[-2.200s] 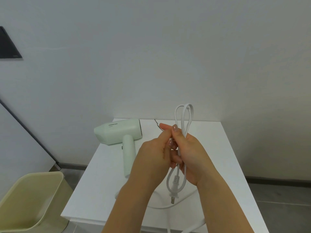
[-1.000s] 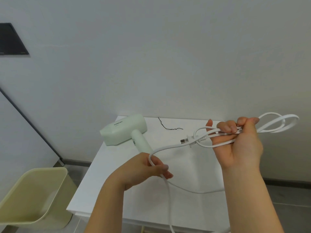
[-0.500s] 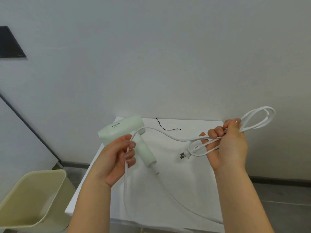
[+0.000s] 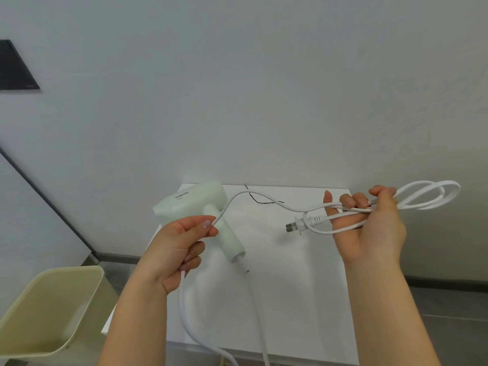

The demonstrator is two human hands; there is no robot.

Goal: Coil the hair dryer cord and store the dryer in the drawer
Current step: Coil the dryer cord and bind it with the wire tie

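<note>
The right hand (image 4: 369,231) is raised palm-up, fingers curled around several loops of the white cord (image 4: 264,198), and the plug (image 4: 295,226) juts leftward just beside them. The left hand (image 4: 179,244), lower and to the left, pinches the cord's slack run between thumb and forefinger, just in front of the pale green hair dryer (image 4: 195,200) lying at the white table's (image 4: 303,286) far left corner. Both cord runs leave the bottom of the frame, and the left fingers hide part of the dryer's handle.

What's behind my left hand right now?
The hair dryer lying on the white table; the left hand, pinching the cord, hides part of its handle.
</note>
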